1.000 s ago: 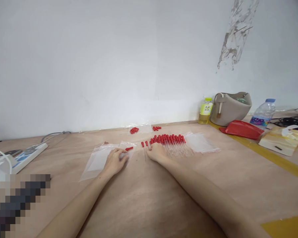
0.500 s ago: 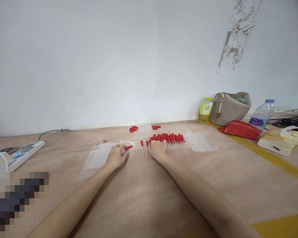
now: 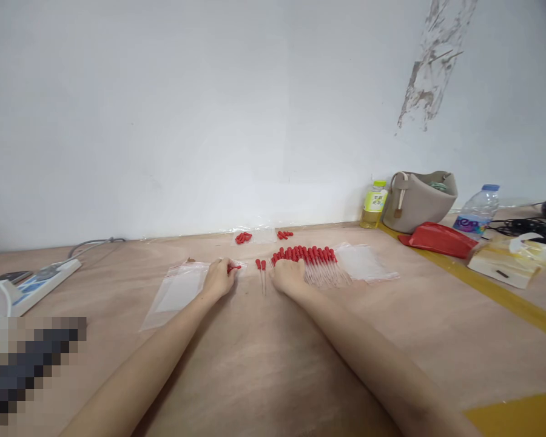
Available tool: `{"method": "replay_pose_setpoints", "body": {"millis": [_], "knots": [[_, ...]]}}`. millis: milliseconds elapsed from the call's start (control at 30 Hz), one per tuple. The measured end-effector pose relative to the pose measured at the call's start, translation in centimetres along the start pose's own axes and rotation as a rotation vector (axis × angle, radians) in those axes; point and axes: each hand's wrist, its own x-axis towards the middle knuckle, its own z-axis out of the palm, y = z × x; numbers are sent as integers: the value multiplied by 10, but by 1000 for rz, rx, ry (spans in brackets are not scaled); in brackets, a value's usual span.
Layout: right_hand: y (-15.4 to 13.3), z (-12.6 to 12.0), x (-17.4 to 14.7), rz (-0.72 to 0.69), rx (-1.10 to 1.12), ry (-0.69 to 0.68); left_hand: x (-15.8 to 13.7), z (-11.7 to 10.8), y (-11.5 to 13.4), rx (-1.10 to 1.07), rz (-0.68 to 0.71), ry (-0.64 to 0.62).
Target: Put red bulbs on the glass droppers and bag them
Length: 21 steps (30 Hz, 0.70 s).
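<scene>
My left hand (image 3: 218,279) is closed at the edge of a clear zip bag (image 3: 175,291), its fingers around a dropper with a red rubber bulb (image 3: 235,267). The dropper's thin tube is hidden. Two slim droppers (image 3: 261,276) lie side by side between my hands, red bulbs pointing to the wall. My right hand (image 3: 287,276), fingers curled down, rests against the left end of a dense row of red-bulbed droppers (image 3: 316,258). Whatever its fingertips grip is out of sight.
Loose red bulbs (image 3: 243,238) lie on clear plastic near the wall, with more bulbs (image 3: 285,235) beside them. Another clear bag (image 3: 366,262) is right of the row. Farther right stand a tea bottle (image 3: 374,205), grey bag (image 3: 418,203), red pouch (image 3: 438,240) and water bottle (image 3: 477,209). A power strip (image 3: 48,285) is left.
My left hand has shifted slightly right and closed its fingers over the red-bulbed dropper. The two separate droppers now lie closer together, the right one having moved left. My right hand stays almost in place.
</scene>
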Motion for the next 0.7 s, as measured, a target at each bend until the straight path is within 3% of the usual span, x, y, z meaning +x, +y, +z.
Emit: {"method": "replay_pose_setpoints", "body": {"millis": [67,167,233,300,433,567,700], "knots": [[13,-9,-14,-66,-12,2,-12,-6,11,-51,42,-6],[39,-17,-43,-323,-29,-10,-37,-11,30,-180,123,-70],[56,-18,-60,-470,-38,-47,-56,-10,41,-435,154,-162],[69,-18,-72,-543,-39,-80,-72,-8,50,-595,101,-250],[76,-17,-79,-544,99,-87,-87,-2,55,-715,48,-357],[70,-6,-79,-450,332,-69,-90,-1,54,-710,105,-332],[64,11,-77,-382,387,-68,-92,-2,55,-615,161,-321]]}}
